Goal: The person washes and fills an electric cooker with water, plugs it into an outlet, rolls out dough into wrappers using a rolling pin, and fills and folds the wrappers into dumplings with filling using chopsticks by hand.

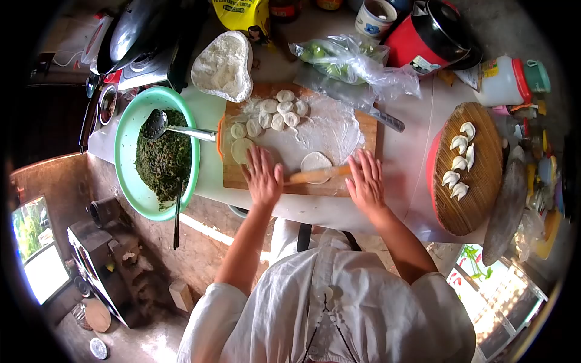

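Note:
A thin wooden rolling pin (321, 174) lies across the front of a floured wooden board (235, 177). My left hand (264, 176) rests on its left end and my right hand (367, 180) on its right end, both with fingers stretched out. Under the pin's middle is a flat round dough wrapper (315, 161), partly covered. Another flat wrapper (241, 149) lies by my left fingertips. Several small dough pieces (278, 114) are grouped toward the back of the board. Dry flour (327, 124) coats the board's right half.
Left of the board stands a green bowl (124, 166) of chopped green filling (162, 158), with a slotted ladle (156, 123) and chopsticks (177, 221). Behind are a flour dish (225, 65), a plastic bag (351, 60) and a knife (388, 119). Several dumplings (459, 144) sit on a round woven lid (475, 209).

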### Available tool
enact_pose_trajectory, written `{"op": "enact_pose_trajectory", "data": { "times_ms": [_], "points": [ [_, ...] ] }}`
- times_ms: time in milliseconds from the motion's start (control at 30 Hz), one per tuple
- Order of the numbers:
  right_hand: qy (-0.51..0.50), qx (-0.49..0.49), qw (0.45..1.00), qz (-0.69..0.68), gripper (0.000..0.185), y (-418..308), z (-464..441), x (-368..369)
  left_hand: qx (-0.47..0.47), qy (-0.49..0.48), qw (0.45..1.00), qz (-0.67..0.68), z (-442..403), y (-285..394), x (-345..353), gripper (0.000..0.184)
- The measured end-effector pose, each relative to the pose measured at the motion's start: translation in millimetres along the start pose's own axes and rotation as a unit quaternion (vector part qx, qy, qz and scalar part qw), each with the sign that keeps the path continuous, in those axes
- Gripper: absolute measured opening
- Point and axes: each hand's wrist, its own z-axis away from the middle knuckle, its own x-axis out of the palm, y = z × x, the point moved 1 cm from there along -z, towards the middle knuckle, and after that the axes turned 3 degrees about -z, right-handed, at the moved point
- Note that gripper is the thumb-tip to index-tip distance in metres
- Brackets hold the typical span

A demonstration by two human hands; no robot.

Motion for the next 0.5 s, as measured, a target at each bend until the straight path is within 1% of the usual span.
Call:
{"op": "enact_pose_trajectory", "data": {
  "times_ms": [33, 67, 100, 133, 167, 233, 267, 300, 367, 400, 433, 467, 500],
  "points": [
    [0.004, -0.003, 1.000, 0.002, 0.056, 6.7, -10.6, 3.7, -0.015, 0.024, 0.999, -0.018, -16.0, -1.0, -2.6, 0.064],
    [-0.029, 0.001, 0.999, -0.015, 0.048, 13.9, -17.4, 12.5, -0.015, 0.027, 0.999, -0.017, -26.2, 2.8, -9.7, 0.064],
    [-0.062, 0.006, 0.997, -0.033, 0.042, 19.3, -20.1, 20.4, -0.021, 0.075, 0.996, -0.050, -33.6, 7.0, -20.5, 0.064],
    [0.012, -0.015, 0.997, -0.074, 0.032, 24.0, -19.7, 23.9, -0.027, 0.123, 0.988, -0.084, -36.4, 9.5, -26.3, 0.064],
    [0.012, -0.015, 0.997, -0.075, 0.032, 26.4, -16.0, 22.7, -0.027, 0.123, 0.988, -0.084, -30.4, 11.7, -24.6, 0.064],
    [0.060, 0.080, 0.986, -0.137, 0.029, 32.8, -1.1, 18.2, 0.012, 0.121, 0.992, 0.023, -5.0, 23.9, -18.1, 0.068],
    [0.095, 0.081, 0.982, -0.144, 0.028, 40.7, 8.5, 22.9, 0.037, 0.089, 0.993, 0.071, 5.0, 37.3, -17.2, 0.069],
    [0.097, 0.112, 0.974, -0.169, 0.028, 42.4, 12.7, 20.8, 0.061, 0.058, 0.989, 0.120, 11.4, 53.9, -17.4, 0.071],
    [0.076, 0.169, 0.961, -0.204, 0.028, 43.3, 18.3, 12.8, 0.090, -0.015, 0.990, 0.107, 13.0, 81.5, -17.0, 0.075],
    [0.077, 0.168, 0.962, -0.201, 0.028, 43.9, 17.8, 7.6, 0.110, -0.028, 0.987, 0.115, 12.5, 86.2, -7.1, 0.068],
    [0.077, 0.144, 0.970, -0.183, 0.028, 44.3, 17.5, 2.1, 0.111, -0.028, 0.986, 0.117, 11.2, 84.8, -2.0, 0.068],
    [0.075, 0.119, 0.976, -0.165, 0.028, 45.5, 17.9, -2.9, 0.189, -0.015, 0.977, 0.096, 9.8, 84.4, -2.3, 0.064],
    [0.075, 0.118, 0.976, -0.164, 0.028, 48.4, 19.6, -7.1, 0.266, -0.002, 0.961, 0.074, 9.8, 82.5, -3.6, 0.060]
  ]
}}
